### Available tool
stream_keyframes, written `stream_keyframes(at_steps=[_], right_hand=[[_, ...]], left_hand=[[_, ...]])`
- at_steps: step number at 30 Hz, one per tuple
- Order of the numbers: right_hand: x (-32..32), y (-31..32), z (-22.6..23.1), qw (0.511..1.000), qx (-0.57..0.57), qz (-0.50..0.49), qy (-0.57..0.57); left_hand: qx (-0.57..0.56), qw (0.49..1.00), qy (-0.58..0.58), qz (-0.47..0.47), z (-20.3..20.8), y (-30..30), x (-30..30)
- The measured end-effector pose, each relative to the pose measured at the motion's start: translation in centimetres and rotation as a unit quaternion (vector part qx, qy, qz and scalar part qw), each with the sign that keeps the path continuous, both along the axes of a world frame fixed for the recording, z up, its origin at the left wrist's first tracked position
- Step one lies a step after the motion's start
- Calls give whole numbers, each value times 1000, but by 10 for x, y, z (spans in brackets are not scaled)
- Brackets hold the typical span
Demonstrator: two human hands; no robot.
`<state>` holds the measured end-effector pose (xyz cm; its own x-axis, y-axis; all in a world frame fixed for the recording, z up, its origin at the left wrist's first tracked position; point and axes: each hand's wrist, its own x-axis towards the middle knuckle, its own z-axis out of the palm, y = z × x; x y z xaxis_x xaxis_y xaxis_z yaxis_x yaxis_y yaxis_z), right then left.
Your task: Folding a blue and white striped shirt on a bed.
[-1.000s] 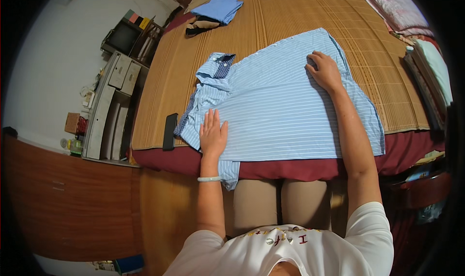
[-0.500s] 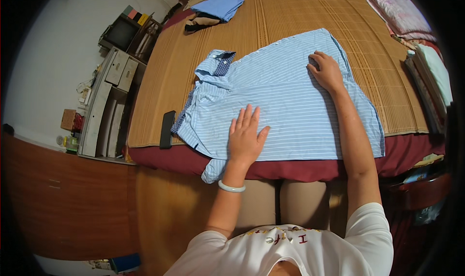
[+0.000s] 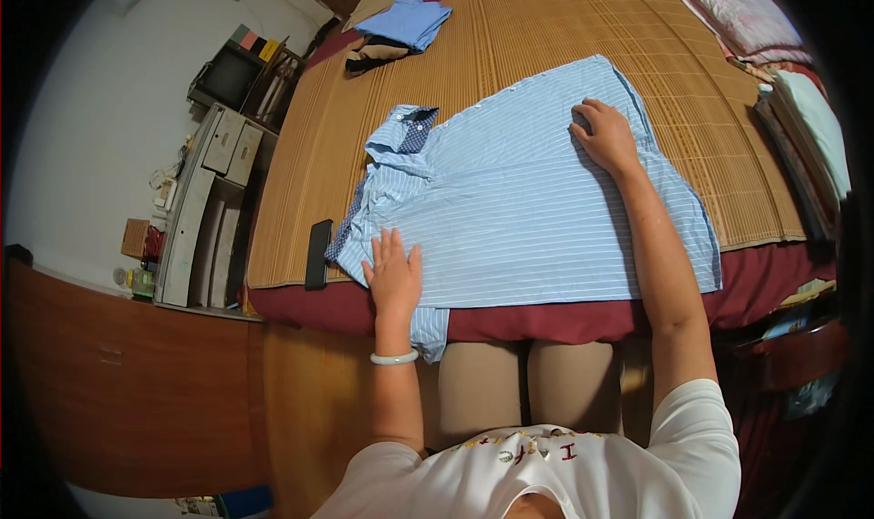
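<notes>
The striped shirt (image 3: 519, 218) lies on the bed (image 3: 300, 173) under the left grip (image 3: 394, 278), splayed flat, and right grip (image 3: 605, 138), loosely curved; 2 cabinet drawers (image 3: 221, 144) sit closed

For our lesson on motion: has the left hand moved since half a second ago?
Yes: the left hand has moved leftward across the striped shirt, closer to the resting black phone.

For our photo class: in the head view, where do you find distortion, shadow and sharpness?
Head view, rim: black corners, and the mat has a bowed left edge. Head view, centre: shadow falls on the shirt beside the right forearm; stripes look fairly crisp. Head view, lower right: too dim for much detail.
</notes>
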<state>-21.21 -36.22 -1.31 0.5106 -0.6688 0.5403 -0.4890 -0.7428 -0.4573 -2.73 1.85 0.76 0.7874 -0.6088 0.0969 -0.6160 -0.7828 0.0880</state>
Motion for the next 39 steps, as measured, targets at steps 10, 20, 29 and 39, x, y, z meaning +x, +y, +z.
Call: stream_keyframes(at_steps=[10, 20, 29, 39], right_hand=[[1, 4, 0, 1000, 5, -9, -3], [0, 5, 5, 1000, 1, 5, -8], [0, 0, 0, 1000, 5, -8, -2], [3, 1, 1, 1000, 4, 1, 3]], left_hand=[[-35, 966, 14, -257, 3, -81, -72], [-9, 994, 22, -106, -4, -31, 37], [-15, 985, 9, -172, 2, -63, -72], [-18, 990, 23, -138, -3, -57, -10]])
